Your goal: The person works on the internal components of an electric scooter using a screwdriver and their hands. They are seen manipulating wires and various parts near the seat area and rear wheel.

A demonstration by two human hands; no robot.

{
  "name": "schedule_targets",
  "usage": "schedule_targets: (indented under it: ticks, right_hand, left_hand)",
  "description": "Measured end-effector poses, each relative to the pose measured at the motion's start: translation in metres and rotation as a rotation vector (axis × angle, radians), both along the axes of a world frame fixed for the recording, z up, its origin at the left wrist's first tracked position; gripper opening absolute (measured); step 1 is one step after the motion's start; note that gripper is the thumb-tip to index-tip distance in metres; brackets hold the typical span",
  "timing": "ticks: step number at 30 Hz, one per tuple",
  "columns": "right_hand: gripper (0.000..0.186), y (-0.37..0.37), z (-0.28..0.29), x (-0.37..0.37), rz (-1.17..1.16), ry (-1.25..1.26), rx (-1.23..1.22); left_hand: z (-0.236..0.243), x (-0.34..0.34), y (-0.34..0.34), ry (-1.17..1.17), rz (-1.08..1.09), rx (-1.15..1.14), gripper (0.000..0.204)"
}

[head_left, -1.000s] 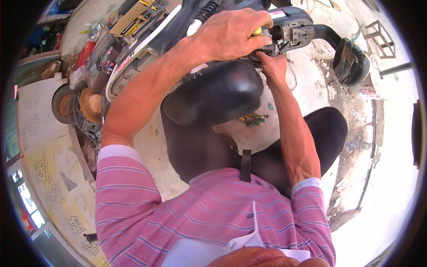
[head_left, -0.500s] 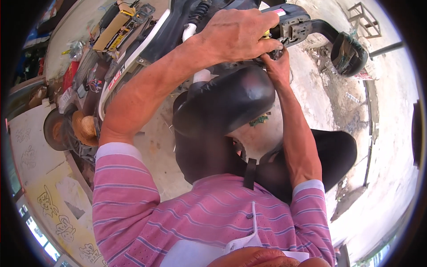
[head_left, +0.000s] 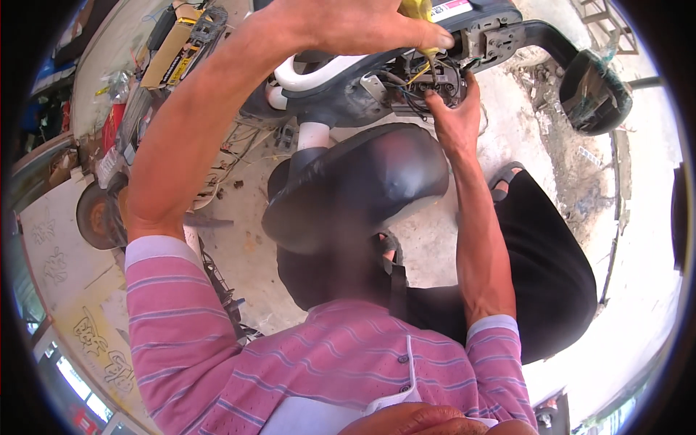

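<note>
My left hand [head_left: 348, 27] is closed round a yellow-handled screwdriver [head_left: 417, 10], its shaft pointing down. The tip meets a grey box with round terminals [head_left: 444, 85], where several thin wires come in; exactly what it touches is too small to tell. My right hand [head_left: 458, 122] grips this box from the near side, thumb at its front edge and a finger at its right. The box sits at the underside of a dark scooter body [head_left: 348, 100].
A black padded seat [head_left: 391, 163] lies between my arms and the scooter. At the right a mirror [head_left: 594, 90] sticks out on a black stalk. Tools and a cardboard box [head_left: 170, 61] stand at the far left. A round straw-coloured object [head_left: 96, 215] is at the left.
My left hand has lifted up and left, bringing the yellow screwdriver into fuller view. The wired box now shows between the hands. The view has shifted, and my right leg has moved.
</note>
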State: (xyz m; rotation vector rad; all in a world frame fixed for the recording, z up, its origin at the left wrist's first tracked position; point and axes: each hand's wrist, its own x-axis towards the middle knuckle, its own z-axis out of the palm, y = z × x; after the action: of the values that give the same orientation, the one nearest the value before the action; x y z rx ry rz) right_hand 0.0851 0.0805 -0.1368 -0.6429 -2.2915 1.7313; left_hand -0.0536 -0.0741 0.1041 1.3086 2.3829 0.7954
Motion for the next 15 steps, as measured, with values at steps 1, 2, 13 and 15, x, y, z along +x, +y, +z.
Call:
schedule_targets:
  ticks: [1, 2, 13, 15]
  right_hand:
    - [0.096, 0.000, 0.000, -0.001, 0.009, -0.015, -0.038]
    - [0.096, 0.000, 0.002, -0.001, 0.012, -0.019, -0.046]
    - [0.095, -0.001, 0.008, -0.002, -0.003, -0.002, 0.030]
    - [0.095, 0.002, 0.008, -0.001, -0.006, 0.004, 0.012]
  left_hand:
    - [-0.002, -0.003, 0.000, 0.026, 0.017, -0.039, 0.038]
    - [-0.005, -0.006, 0.001, 0.051, 0.032, -0.079, 0.039]
    - [-0.017, -0.011, -0.006, -0.063, 0.068, -0.032, 0.039]
    - [-0.004, -0.006, 0.002, -0.195, 0.178, -0.058, 0.034]
